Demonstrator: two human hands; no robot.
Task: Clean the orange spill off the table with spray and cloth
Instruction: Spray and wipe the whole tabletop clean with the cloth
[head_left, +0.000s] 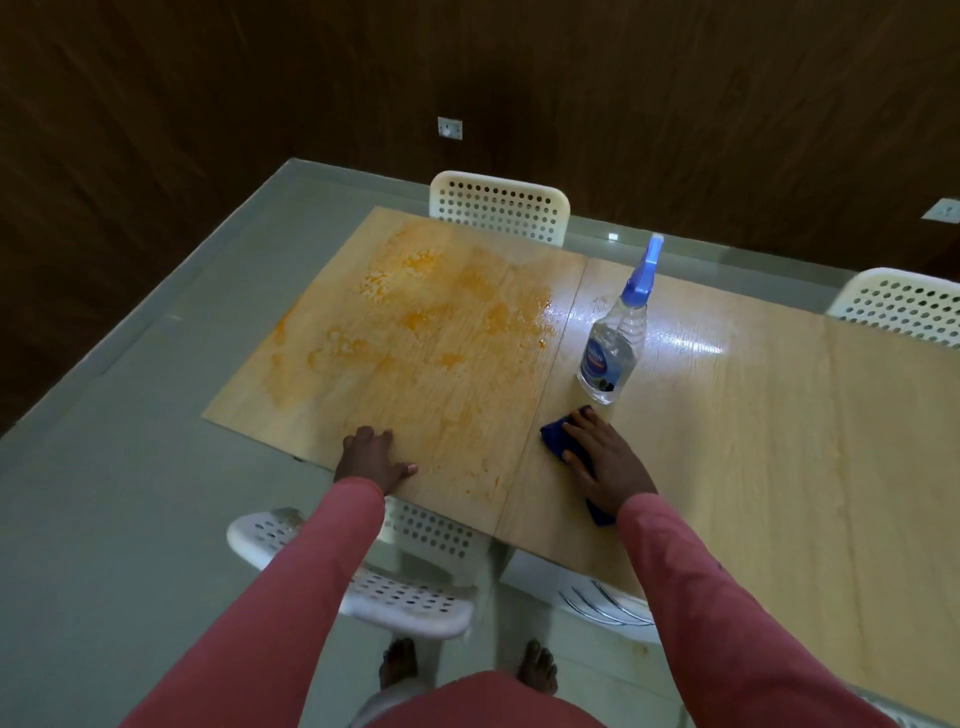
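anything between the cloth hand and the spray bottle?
Nothing in the head view: a short stretch of bare wooden table separates the right hand, pressing the blue cloth, from the spray bottle standing just beyond.

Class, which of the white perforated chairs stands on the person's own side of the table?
The white perforated plastic chair beneath the left arm; the other two stand along the table's far edge.

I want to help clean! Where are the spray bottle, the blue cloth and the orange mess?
spray bottle (613, 353): head view, on its label.
blue cloth (555, 434): head view, corner beside the fingers.
orange spill (410, 317): head view, its middle.
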